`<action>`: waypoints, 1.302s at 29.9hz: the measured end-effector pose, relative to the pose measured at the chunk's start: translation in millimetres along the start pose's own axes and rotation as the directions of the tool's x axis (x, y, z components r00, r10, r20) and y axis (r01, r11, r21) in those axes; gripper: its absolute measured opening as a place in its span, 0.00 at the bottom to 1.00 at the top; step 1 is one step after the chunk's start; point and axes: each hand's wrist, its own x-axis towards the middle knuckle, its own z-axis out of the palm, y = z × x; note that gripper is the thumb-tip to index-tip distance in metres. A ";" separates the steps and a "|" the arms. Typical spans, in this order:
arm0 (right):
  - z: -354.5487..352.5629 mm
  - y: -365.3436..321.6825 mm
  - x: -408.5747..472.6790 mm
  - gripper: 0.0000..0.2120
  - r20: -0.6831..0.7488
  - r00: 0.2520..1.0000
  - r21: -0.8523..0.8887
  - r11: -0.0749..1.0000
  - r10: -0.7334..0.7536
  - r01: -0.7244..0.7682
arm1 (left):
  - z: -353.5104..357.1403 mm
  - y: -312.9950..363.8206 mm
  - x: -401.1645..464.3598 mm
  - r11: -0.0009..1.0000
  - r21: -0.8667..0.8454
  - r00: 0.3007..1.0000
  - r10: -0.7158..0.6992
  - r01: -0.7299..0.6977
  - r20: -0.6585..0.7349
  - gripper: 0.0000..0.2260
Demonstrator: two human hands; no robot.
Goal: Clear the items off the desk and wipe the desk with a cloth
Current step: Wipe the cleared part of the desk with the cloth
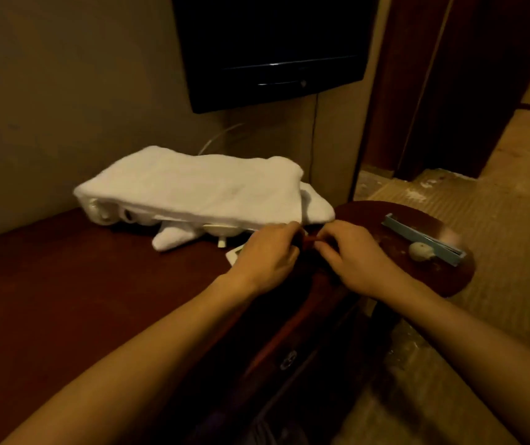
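While our left hand (265, 258) and right hand (352, 261) pinch a small reddish item (309, 240) between them, the white cloth (199, 191) lies folded at the table's (64, 284) rear edge.

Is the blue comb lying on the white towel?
No, the blue comb lies on the round end of the dark desk, apart from the white towel, beside a small pale lump.
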 end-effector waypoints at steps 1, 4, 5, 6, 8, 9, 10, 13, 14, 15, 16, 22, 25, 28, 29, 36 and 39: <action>5.6 -18.3 3.8 0.07 -0.003 1.000 0.049 0.998 -0.025 0.025 | -15.2 -4.1 -13.9 0.999 -0.002 0.999 -0.039 0.039 -0.010 0.06; 31.2 -82.0 16.5 0.06 -0.001 0.993 0.215 0.970 -0.115 0.113 | -66.4 -23.5 -67.9 0.992 -0.023 0.989 -0.123 0.122 -0.083 0.09; 41.4 -106.9 19.9 0.06 0.002 0.987 0.266 0.952 -0.160 0.153 | -85.6 -31.4 -91.4 0.989 0.002 0.982 -0.146 0.148 -0.123 0.10; 50.4 -132.7 22.5 0.05 0.017 0.980 0.312 0.932 -0.200 0.185 | -103.8 -39.1 -115.5 0.984 0.045 0.974 -0.163 0.172 -0.160 0.10; 69.5 -190.8 26.6 0.05 0.076 0.954 0.400 0.885 -0.291 0.238 | -141.3 -56.5 -168.1 0.966 0.148 0.958 -0.178 0.214 -0.224 0.11; 77.8 -215.3 27.4 0.07 0.116 0.938 0.438 0.864 -0.327 0.247 | -157.2 -63.5 -191.7 0.959 0.176 0.953 -0.178 0.224 -0.245 0.13; 88.5 -244.7 27.4 0.08 0.163 0.914 0.479 0.839 -0.373 0.257 | -176.2 -70.6 -220.5 0.950 0.186 0.943 -0.196 0.251 -0.271 0.13; 119.6 -328.1 22.9 0.12 0.266 0.814 0.585 0.757 -0.516 0.289 | -230.2 -86.9 -306.2 0.903 0.132 0.874 -0.345 0.408 -0.341 0.09; 128.0 -350.7 21.6 0.14 0.283 0.779 0.606 0.734 -0.559 0.306 | -243.3 -91.1 -330.2 0.884 0.081 0.842 -0.406 0.461 -0.356 0.07; 137.4 -378.0 19.8 0.15 0.299 0.737 0.618 0.711 -0.606 0.334 | -257.3 -95.9 -357.1 0.861 0.030 0.805 -0.462 0.508 -0.373 0.07; 146.4 -405.1 17.9 0.16 0.320 0.694 0.624 0.695 -0.645 0.358 | -270.3 -100.4 -381.9 0.839 0.003 0.774 -0.500 0.544 -0.388 0.07; 217.1 -550.6 17.8 0.12 0.331 0.540 0.608 0.613 -0.774 0.505 | -344.7 -159.4 -497.3 0.687 0.138 0.659 -0.591 0.714 -0.465 0.08; 254.1 -614.2 28.5 0.07 0.273 0.525 0.581 0.573 -0.806 0.578 | -382.2 -196.9 -536.9 0.607 0.171 0.597 -0.621 0.776 -0.507 0.09; 295.0 -673.7 42.6 0.07 0.231 0.529 0.531 0.562 -0.816 0.634 | -417.3 -237.1 -569.8 0.527 0.149 0.519 -0.674 0.836 -0.525 0.10; 305.0 -689.3 46.1 0.09 0.213 0.536 0.509 0.561 -0.817 0.653 | -426.3 -249.5 -578.3 0.499 0.152 0.497 -0.687 0.853 -0.530 0.11; 370.8 -767.6 73.9 0.10 0.018 0.592 0.420 0.543 -0.806 0.727 | -478.8 -338.6 -607.7 0.369 0.334 0.491 -0.524 0.867 -0.696 0.14; 403.0 -764.8 67.3 0.09 0.152 0.532 0.445 0.539 -0.833 0.716 | -462.5 -361.8 -625.3 0.325 0.402 0.510 -0.657 0.856 -0.555 0.14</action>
